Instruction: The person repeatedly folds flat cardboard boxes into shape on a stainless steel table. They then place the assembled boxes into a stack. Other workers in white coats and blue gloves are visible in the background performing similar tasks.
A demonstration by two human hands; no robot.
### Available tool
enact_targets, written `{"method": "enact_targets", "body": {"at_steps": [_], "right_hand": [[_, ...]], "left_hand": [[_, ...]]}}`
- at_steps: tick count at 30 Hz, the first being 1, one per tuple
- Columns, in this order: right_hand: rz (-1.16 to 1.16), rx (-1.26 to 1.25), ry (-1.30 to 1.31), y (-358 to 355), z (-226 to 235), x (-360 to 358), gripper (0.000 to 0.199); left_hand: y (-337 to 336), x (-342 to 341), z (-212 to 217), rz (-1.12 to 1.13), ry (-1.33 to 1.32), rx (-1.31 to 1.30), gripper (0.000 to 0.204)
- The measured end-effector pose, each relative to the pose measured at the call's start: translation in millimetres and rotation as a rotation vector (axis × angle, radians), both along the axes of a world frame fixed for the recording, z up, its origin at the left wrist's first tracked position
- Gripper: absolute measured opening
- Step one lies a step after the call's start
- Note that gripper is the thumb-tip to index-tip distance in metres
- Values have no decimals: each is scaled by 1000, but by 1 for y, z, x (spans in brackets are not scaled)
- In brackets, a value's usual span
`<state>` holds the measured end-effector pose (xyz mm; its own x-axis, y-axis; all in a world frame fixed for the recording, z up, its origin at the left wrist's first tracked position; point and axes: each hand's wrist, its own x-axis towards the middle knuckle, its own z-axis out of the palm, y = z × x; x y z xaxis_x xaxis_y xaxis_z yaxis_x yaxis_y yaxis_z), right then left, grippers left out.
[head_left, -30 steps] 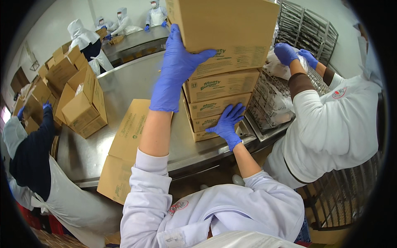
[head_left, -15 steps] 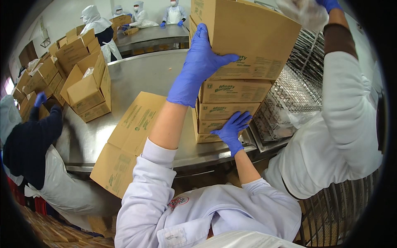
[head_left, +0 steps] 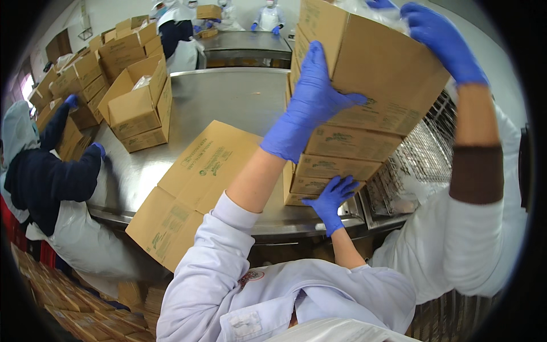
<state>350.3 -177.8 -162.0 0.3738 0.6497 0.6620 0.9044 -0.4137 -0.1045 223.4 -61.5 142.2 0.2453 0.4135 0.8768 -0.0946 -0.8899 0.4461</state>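
Worktable point(head_left: 228, 94): smooth, glossy metal. Carton stack point(head_left: 387, 85), toward its right end, and flattened carton point(head_left: 194, 188), across its near edge: matt brown cardboard. Left hand point(head_left: 316, 105) and right hand point(head_left: 330, 205): thin, creased, faintly shiny gloves. Jacket point(head_left: 213, 245): matt cloth. Rack point(head_left: 419, 145): metal wire.

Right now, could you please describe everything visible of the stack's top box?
The top box is brown, seemingly cardboard, with a plain upper part, possibly raised flaps, and green print below. It sits on the lower boxes. The left hand spreads across its left edge; clear plastic shows at its top, where a co-worker's gloved hand overlaps the rim, contact unclear.
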Motion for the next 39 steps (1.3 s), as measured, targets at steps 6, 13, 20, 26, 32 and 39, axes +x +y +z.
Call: {"method": "enact_targets", "body": {"at_steps": [6, 13, 20, 26, 32, 39], "right_hand": [[39, -1, -134, -6, -21, 22, 147], [96, -10, -52, 27, -10, 34, 146], [51, -62, 5, 160, -13, 101, 135], [-222, -519, 157, 300, 48, 141, 126], [-253, -503, 78, 403, 54, 183, 126], [28, -329, 343, 436, 43, 196, 103]], "left_hand": [[15, 18, -13, -99, -42, -28, 121], [41, 56, 2, -92, -38, 30, 96], [176, 134, -7, -212, -56, 74, 132], [294, 130, -36, 601, 281, 235, 103], [293, -27, -137, 345, 948, -244, 117], [173, -333, -297, 1011, 1128, -1099, 97]]}}
